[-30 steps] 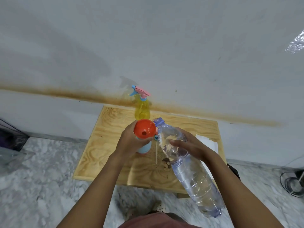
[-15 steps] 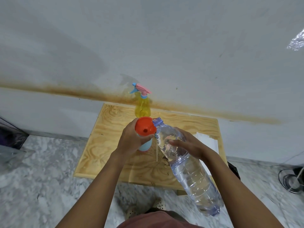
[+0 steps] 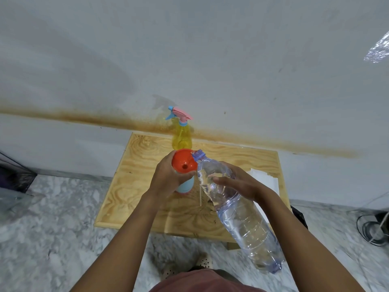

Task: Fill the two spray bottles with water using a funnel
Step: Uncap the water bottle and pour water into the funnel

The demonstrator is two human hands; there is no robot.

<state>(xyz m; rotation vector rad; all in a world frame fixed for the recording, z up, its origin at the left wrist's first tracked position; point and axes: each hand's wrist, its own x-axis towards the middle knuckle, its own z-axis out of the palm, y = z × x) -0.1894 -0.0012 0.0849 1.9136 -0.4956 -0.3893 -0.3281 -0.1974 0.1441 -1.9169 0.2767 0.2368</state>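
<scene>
Right, nearest me is the big clear ribbed plastic water bottle (image 3: pixel 237 209), base hanging low over the floor by my knees, neck tipped up and away. It looks mostly full, so I judge it heavy at the bottom end, and those thin walls will buckle and slip if I squeeze. My right hand (image 3: pixel 237 184) is wrapped over its upper shoulder, fingers curled around the plastic, which seems the sensible spot: close to the neck for steering the pour. Support under the base would help, but my other hand is busy.

Moving out, my left hand (image 3: pixel 166 178) is clenched around the neck of the pale blue plastic spray bottle (image 3: pixel 185 185) standing on the light plywood table (image 3: pixel 134 186), and it steadies the round orange plastic funnel (image 3: pixel 184 161) seated in that bottle's mouth. The blue bottle is small and probably light, easy to topple, so gripping high makes sense. The water bottle's open mouth sits right at the funnel's rim; I can't make out a stream.

Beyond that, at the table's back edge against the wall, stands the translucent yellow spray bottle (image 3: pixel 182 138) with its pink and blue trigger head screwed on, untouched.
</scene>
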